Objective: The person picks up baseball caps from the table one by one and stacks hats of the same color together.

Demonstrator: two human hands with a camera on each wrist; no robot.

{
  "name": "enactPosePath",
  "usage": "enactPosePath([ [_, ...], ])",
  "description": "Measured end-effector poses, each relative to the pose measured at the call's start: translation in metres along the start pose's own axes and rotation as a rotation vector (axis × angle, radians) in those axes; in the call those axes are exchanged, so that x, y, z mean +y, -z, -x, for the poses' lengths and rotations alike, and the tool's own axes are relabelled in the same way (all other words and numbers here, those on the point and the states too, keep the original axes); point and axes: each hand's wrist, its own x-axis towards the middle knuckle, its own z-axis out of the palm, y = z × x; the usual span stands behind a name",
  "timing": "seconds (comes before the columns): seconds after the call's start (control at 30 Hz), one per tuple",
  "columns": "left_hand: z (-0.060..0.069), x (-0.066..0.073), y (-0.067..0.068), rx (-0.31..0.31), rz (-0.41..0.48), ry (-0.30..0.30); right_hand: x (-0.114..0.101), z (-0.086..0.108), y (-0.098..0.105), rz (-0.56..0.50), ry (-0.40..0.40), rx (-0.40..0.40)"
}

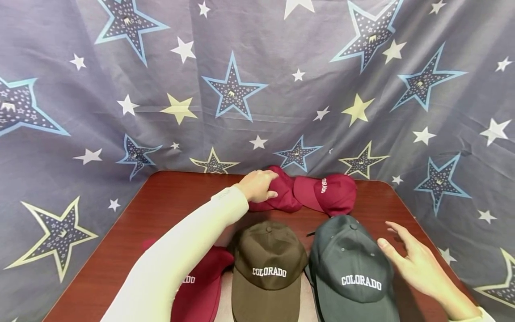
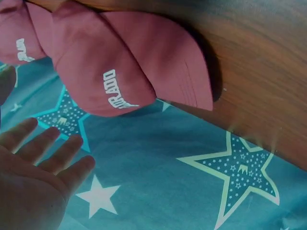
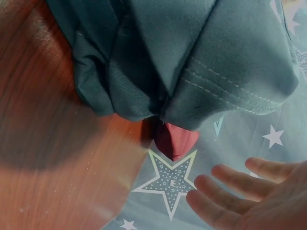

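My left hand [image 1: 257,185] reaches to the back of the table, over the left side of a maroon cap [image 1: 284,192]. In the left wrist view its fingers [image 2: 62,152] are spread and nearly straight beside a maroon cap [image 2: 96,62] lettered in white; contact cannot be told. My right hand [image 1: 420,266] hovers with fingers extended, just right of a dark grey-green cap [image 1: 352,255]. A brown cap [image 1: 269,255] stands in the front middle. Left of it, a front maroon cap [image 1: 201,290] is partly hidden by my left sleeve.
Another maroon cap [image 1: 339,194] lies at the back right, touching the cap by my left hand. The reddish-brown wooden table [image 1: 173,192] meets a grey star-printed cloth [image 1: 249,129] at the back and sides. A pale surface shows beneath the front caps.
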Motion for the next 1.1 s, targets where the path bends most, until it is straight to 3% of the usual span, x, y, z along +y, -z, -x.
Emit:
enactPosePath([
  [0.13,-0.011,0.001,-0.003,-0.067,-0.055,0.008,0.001,0.001,0.001,0.001,0.004,0.008],
  [0.33,-0.022,-0.001,-0.015,-0.164,-0.071,0.067,0.002,0.003,0.002,-0.002,-0.004,0.004],
  [0.5,-0.024,-0.002,-0.028,-0.238,-0.085,0.109,0.004,0.005,0.002,0.002,-0.013,-0.006],
  [0.63,-0.023,-0.001,-0.032,-0.285,-0.095,0.107,0.005,0.007,0.003,0.004,-0.017,-0.005],
  [1.1,-0.037,-0.005,-0.057,-0.218,-0.193,0.002,0.005,0.008,0.003,0.004,-0.007,-0.011],
])
